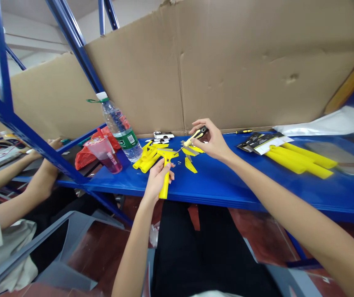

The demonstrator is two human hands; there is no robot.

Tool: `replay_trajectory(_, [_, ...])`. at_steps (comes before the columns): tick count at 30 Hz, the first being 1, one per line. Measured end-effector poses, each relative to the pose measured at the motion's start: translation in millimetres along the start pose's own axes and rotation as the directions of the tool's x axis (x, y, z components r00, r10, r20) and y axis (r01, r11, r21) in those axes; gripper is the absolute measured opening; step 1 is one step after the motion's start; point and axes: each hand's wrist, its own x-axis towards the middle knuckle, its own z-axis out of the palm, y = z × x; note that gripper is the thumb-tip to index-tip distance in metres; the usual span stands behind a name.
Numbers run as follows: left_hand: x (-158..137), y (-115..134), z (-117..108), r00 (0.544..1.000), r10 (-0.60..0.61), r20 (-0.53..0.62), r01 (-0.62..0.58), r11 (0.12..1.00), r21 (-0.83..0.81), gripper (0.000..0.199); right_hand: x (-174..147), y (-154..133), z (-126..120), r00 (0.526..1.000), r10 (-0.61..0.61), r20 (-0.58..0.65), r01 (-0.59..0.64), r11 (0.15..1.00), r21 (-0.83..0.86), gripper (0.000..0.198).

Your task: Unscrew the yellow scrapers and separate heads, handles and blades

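My left hand is wrapped round the handle of a yellow scraper, whose wide head points away from me. In my right hand is a black-and-yellow screwdriver. Its shaft slants down to the left, its tip close to the scraper's head; whether the tip touches cannot be told. Just behind my left hand lies a pile of yellow handles. Flat yellow pieces and a few tiny screws lie on the blue table between my hands.
A large water bottle and a pink cup stand at the left. Packaged yellow-handled tools lie at the right, near another screwdriver. Cardboard walls the back. A blue post separates a co-worker's arms.
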Motion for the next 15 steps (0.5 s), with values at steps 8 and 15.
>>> replay_trajectory(8, [0.3, 1.6, 0.0, 0.999, -0.044, 0.008, 0.045, 0.997, -0.061, 0.039, 19.5, -20.2, -2.3, 0.986, 0.060, 0.157, -0.042, 0.992, -0.116, 0.038])
replay_trajectory(15, [5.6, -0.8, -9.3, 0.994, -0.099, 0.039, 0.105, 0.977, -0.186, 0.039, 70.6, -58.6, 11.5, 0.879, 0.023, 0.476, 0.104, 0.965, -0.239, 0.042])
